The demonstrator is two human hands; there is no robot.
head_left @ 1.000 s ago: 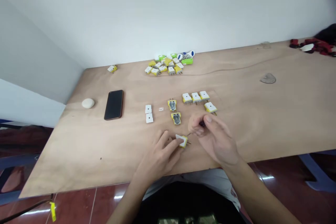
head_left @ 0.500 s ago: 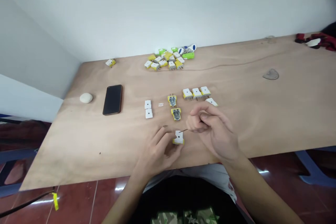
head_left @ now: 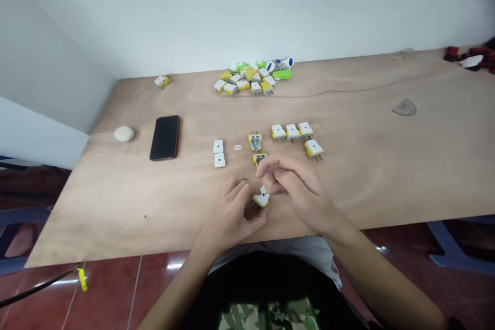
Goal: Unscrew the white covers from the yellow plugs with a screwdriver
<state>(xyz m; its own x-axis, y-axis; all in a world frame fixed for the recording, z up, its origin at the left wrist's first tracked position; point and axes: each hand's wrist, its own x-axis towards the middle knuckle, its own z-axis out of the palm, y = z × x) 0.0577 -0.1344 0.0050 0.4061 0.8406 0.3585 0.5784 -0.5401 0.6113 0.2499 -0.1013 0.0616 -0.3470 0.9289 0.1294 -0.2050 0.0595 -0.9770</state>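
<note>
Across a wooden table (head_left: 116, 216), the right hand (head_left: 299, 191), curled, any pinch hidden, has closed in on the plug (head_left: 261, 199) the left hand (head_left: 232, 216) pinches; work apparently concentrates there.

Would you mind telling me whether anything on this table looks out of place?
One white-and-yellow plug lies alone near the far left corner, apart from the plug pile, so it looks stray. A lone dark speck, nearer left, is too small to identify.
</note>
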